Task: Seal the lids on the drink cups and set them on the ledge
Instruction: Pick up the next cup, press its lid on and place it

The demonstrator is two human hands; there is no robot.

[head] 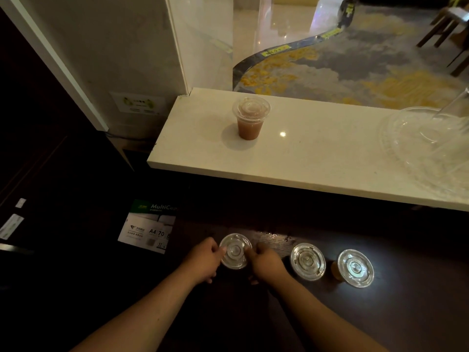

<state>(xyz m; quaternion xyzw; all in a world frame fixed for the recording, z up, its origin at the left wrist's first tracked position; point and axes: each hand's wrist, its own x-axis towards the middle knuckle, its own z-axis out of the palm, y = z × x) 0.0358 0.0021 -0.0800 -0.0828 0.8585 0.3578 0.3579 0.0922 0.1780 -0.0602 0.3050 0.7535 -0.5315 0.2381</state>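
Observation:
On the dark counter stand three drink cups with clear plastic lids. The leftmost cup (234, 251) sits between my hands: my left hand (204, 257) grips its left side with the thumb on the lid rim, and my right hand (265, 262) grips its right side. To the right stand the middle cup (307, 261) and the right cup (355, 268), both untouched. A fourth lidded cup (250, 118) of brownish drink stands on the white stone ledge (317, 163) above the counter.
Clear plastic domed lids or bowls (429, 148) lie at the ledge's right end. A box of A4 paper (149, 226) sits left of my hands. A glass pane (203, 41) rises behind the ledge's left end; the wall closes the left side.

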